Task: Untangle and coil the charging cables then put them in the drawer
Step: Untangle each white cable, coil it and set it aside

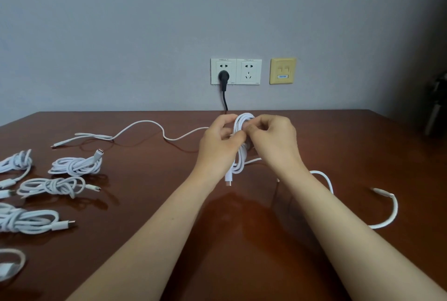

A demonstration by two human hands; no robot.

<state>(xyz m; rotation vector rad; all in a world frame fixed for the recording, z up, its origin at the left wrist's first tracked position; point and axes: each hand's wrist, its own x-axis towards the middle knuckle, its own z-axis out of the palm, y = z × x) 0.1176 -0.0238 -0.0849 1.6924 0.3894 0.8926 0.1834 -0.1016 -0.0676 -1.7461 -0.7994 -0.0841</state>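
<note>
White charging cable — one item, partly coiled, held above the brown table between both hands. The loops were gripped by the left hand, its fingers curled round the bundle; a strand near the top of the loops was pinched by the right hand between thumb and fingertips. A connector was hung just below the grip. A loose white length was trailed leftward from the grip; another loose length was laid to its right, nearer the camera. Coiled bundles — several, white — were laid well left of the grip. Behind it, a wall socket was fitted with a black plug.
</note>
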